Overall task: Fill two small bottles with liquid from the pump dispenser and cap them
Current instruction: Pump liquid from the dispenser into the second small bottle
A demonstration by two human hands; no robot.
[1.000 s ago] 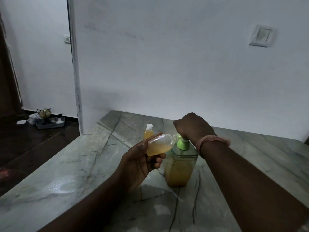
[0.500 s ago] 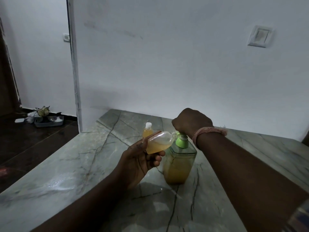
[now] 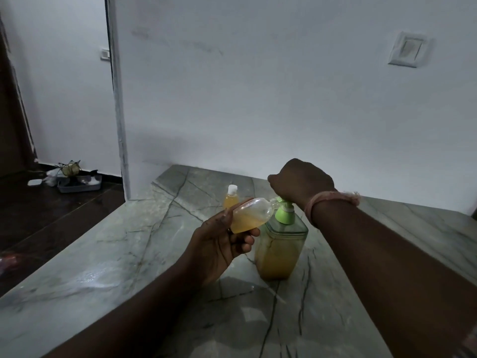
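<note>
My left hand (image 3: 222, 244) grips a small clear bottle (image 3: 251, 214), tilted on its side, about half full of orange liquid, its uncapped mouth at the spout of the pump dispenser (image 3: 281, 249). That dispenser is a square clear bottle of orange liquid with a green pump top, standing on the marble counter (image 3: 108, 264). My right hand (image 3: 302, 180) sits curled over the pump head, which it hides. A second small bottle (image 3: 231, 197), filled and wearing a white cap, stands upright behind my left hand.
A white wall rises right behind the counter, with a switch plate (image 3: 407, 49) at the upper right. The counter's left edge drops to a dark floor, where a grey tray (image 3: 78, 183) with clutter lies by a doorway.
The pump's green stem now shows more below my right hand, so the pump head has risen. The left hand keeps the small bottle at the spout; the liquid level looks much the same.
</note>
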